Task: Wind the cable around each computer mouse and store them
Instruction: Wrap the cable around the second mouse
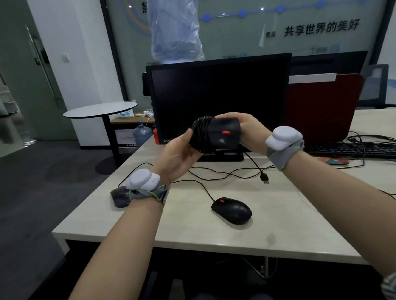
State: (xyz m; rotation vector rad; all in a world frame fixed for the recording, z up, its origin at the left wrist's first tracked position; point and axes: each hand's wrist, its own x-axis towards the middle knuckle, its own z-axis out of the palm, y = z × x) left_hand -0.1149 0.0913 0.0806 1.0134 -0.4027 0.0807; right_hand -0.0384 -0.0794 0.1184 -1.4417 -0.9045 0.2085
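A black mouse (pixel 224 133) with a red wheel, its cable (pixel 203 135) coiled around its left half and the plug (pixel 264 178) dangling, sits between both hands, while a second mouse (pixel 231 210) lies below them and perhaps a third (pixel 119 197) behind the left wrist.

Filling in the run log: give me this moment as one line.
left hand: winding cable | right hand: holding black mouse with red wheel | USB plug: dangling loose | second black mouse: on desk, unwound

Place: we see an office.
Signs: monitor (pixel 219 102) and keyboard (pixel 360 151) on our bench (pixel 281 214); slogan wall (pixel 320 28).
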